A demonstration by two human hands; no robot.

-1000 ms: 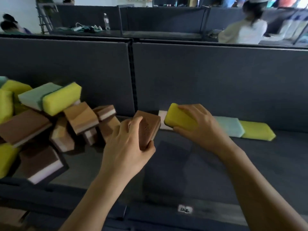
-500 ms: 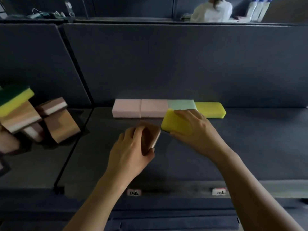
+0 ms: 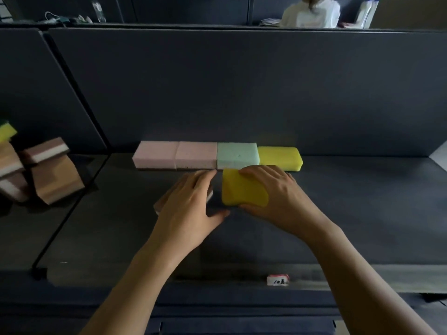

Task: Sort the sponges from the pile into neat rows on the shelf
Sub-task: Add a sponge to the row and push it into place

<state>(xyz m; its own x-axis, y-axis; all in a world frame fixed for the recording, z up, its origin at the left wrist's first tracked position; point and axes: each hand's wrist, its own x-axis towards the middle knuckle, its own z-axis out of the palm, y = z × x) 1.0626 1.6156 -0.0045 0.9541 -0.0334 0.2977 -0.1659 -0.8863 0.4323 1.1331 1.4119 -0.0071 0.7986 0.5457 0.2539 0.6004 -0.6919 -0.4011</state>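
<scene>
Against the back panel [image 3: 242, 93] of the shelf [image 3: 350, 201], a row of four sponges touching side to side: from the left, first pink sponge [image 3: 154, 153], second pink sponge [image 3: 196, 153], green sponge [image 3: 237, 154], far yellow sponge [image 3: 280, 157]. Just in front of the row, both hands. Left hand [image 3: 191, 204] laid palm down over a brown sponge [image 3: 159, 204], fingers almost straight and pointing at the row, thumb spread to the right, apart from the sponge; resting on it, not pinching, as far as can be seen. Of this sponge only a brown corner left of the hand and a white edge right of it visible; lying on the shelf just before the second pink sponge. Right hand [image 3: 278, 197] gripping a yellow sponge [image 3: 242, 192], fingers curled over its far edge, thumb along its near edge. This sponge slightly turned, its far end just before the green sponge; touching or not, cannot tell. Between the brown and the yellow sponge, a narrow dark gap. At far left, past a divider [image 3: 78, 95], the pile [image 3: 53, 175]: brown-and-white sponges at all angles, one yellow-green sponge [image 3: 6, 131] at the frame edge. On the shelf's front lip, a small white label [image 3: 278, 280] with handwriting. Far behind, above the panel, a person in white [image 3: 312, 13].
</scene>
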